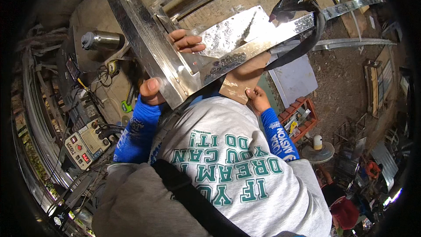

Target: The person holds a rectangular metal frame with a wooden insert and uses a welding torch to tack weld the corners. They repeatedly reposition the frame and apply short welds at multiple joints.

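Observation:
My left hand (152,88) is wrapped round a shiny square-tube metal frame (147,44), its thumb on the near side and its fingers showing through on the far side. The welded corner of the frame rests close to my body. A long metal bar of the frame runs off to the upper right. My right hand (258,99) grips the lower edge of a brown, scuffed board (243,79) that sits partly beneath this bar. Beyond the bar lies a bright metal sheet (237,30), near the fingers of my left hand.
An angle grinder (290,2) with a thick dark cable stands beyond the frame. Leftward are a steel flask (103,40), a tape measure (114,66) and a welding machine (83,145). On the right are a pale panel (294,79), a red crate (302,118) and a fan (318,150).

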Motion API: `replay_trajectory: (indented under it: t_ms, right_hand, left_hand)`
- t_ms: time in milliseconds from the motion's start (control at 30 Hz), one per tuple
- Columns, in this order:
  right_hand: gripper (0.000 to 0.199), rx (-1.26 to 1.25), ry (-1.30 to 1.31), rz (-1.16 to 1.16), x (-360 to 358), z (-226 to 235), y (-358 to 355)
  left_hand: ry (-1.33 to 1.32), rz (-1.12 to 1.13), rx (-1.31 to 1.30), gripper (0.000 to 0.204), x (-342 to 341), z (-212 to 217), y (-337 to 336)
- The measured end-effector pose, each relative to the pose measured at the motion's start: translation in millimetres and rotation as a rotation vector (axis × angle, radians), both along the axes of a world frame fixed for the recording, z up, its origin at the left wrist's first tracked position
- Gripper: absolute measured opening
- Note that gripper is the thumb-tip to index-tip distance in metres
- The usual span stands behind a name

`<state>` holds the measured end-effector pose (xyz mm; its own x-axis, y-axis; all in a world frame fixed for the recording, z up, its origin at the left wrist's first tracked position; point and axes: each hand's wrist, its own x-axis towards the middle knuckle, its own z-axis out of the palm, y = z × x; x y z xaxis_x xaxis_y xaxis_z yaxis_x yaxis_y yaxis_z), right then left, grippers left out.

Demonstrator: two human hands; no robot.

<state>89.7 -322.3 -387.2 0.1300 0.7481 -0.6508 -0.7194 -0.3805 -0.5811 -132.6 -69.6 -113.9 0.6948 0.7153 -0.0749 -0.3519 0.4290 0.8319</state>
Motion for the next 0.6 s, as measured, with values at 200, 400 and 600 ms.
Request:
replay_trajectory:
  t_ms: [200,400,600]
  right_hand:
    - [0.041,-0.135,-0.295,0.228,32,9,-56]
    - [0.037,0.0,-0.598,0.288,56,67,-46]
    - [0.048,0.366,-1.466,0.082,61,168,-6]
  left_hand:
    - [-0.023,-0.011,0.061,0.133,-3,-11,7]
    - [-0.009,-0.061,0.06,0.142,-7,-37,22]
    - [-0.17,0.026,-0.133,0.158,-8,-21,14]
